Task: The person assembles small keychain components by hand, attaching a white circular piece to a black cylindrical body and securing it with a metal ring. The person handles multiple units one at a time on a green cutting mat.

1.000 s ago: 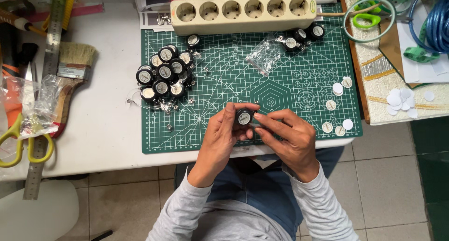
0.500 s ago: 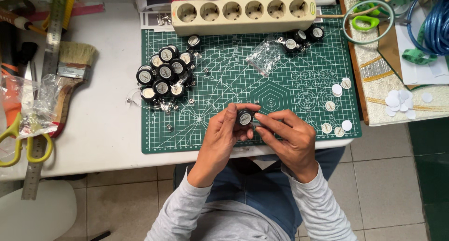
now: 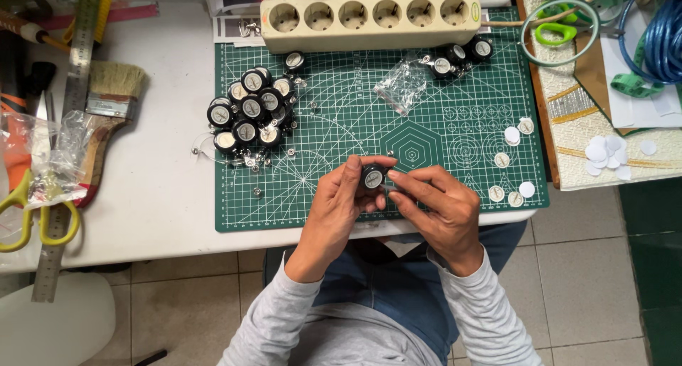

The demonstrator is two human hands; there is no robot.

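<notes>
Barely anything is shifting since the earlier frame: both hands are staying over the near edge of the green cutting mat (image 3: 455,89). Left hand (image 3: 339,199) and right hand (image 3: 435,204) are pinching a small round black reel (image 3: 372,177) between fingertips, clamped on its rim. Its pale disc face is pointing up at the camera; long axis unclear. Reel pile (image 3: 249,114) is lying far left, power strip (image 3: 369,19) at the far edge.
</notes>
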